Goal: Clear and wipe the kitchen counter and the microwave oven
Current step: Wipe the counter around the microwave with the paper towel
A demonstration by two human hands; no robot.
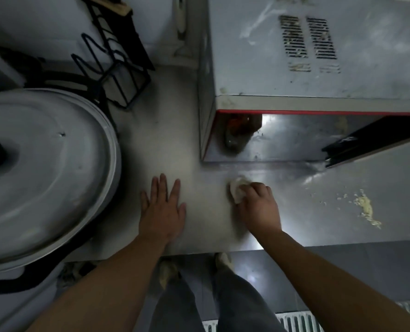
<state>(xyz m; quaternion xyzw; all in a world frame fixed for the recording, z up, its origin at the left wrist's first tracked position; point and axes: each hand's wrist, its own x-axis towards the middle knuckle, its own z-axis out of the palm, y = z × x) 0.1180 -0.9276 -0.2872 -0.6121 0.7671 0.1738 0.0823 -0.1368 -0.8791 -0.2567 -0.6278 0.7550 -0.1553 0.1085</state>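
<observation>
The right hand [256, 207] is closed around a small wad of pale cloth [238, 190], pressing it onto the steel counter [165, 154] just in front of the microwave oven [318, 75]. The fingers curl over the wad, so only its far end shows past the knuckles. The left hand [163, 209] lies flat on the counter with its fingers spread and holds nothing; it rests a little to the left of the cloth, apart from it.

The microwave stands at the back right, its dusty grey top streaked and slotted with vents, a red strip along its front edge. Its door [376, 142] hangs open to the right, dark on the inner face and cut off by the frame edge. Inside, the cavity is shiny; a dark reddish shape in its left corner is too blurred to identify.

On the counter to the right of the cloth, well apart from it, lies a patch of yellowish crumbs [366, 209]. On the left a large round metal lid [48, 173] with a black knob crowds the counter and is cut off by the frame. Behind it stands a black wire rack [117, 65], its contents hard to make out in the dim light. Below the counter edge, the person's legs and shoes show over a grey floor.
</observation>
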